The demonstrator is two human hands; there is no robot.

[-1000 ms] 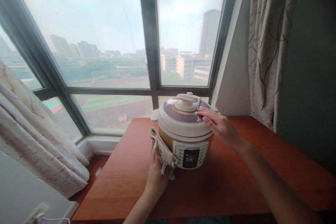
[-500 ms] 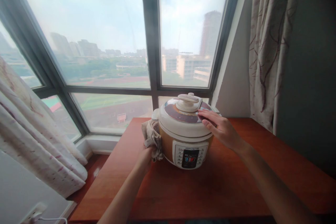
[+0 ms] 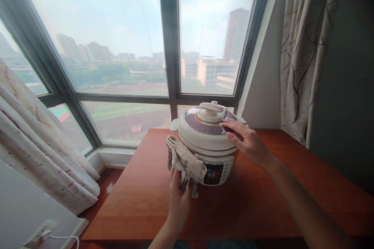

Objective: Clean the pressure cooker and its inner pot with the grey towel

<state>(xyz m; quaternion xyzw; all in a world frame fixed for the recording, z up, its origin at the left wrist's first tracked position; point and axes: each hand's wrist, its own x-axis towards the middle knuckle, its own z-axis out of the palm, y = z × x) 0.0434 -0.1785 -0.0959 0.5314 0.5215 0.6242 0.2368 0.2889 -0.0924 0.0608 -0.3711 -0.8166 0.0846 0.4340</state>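
From the head camera, looking down over the wooden table (image 3: 263,202), a cream-coloured electric cooker (image 3: 209,144) stands near the far edge, close to the window (image 3: 117,46). Its lid is on, with a round knob at the top and a dark brown ring around it, and a small control panel with buttons faces the person.

The left hand (image 3: 178,198) comes up from below and presses a crumpled beige cloth (image 3: 185,161) against the cooker's front left side, just beside the control panel. The fingers lie together and flat behind the cloth, pushing it onto the cooker's wall rather than pinching it; a loose end of the cloth hangs down to the table.

The right hand (image 3: 248,142) rests on the right side of the lid, palm down. Its fingers are stretched out and slightly spread, with the tips touching the brown ring near the knob. The forearm runs back across the table to the lower right corner.

Patterned curtains (image 3: 300,46) hang at the right beside a dark wall, and more of the same fabric is bunched at the left. Low in the left corner a white wall socket (image 3: 41,231) has a cable plugged into it. Beyond the glass lie hazy city buildings and a sports field.
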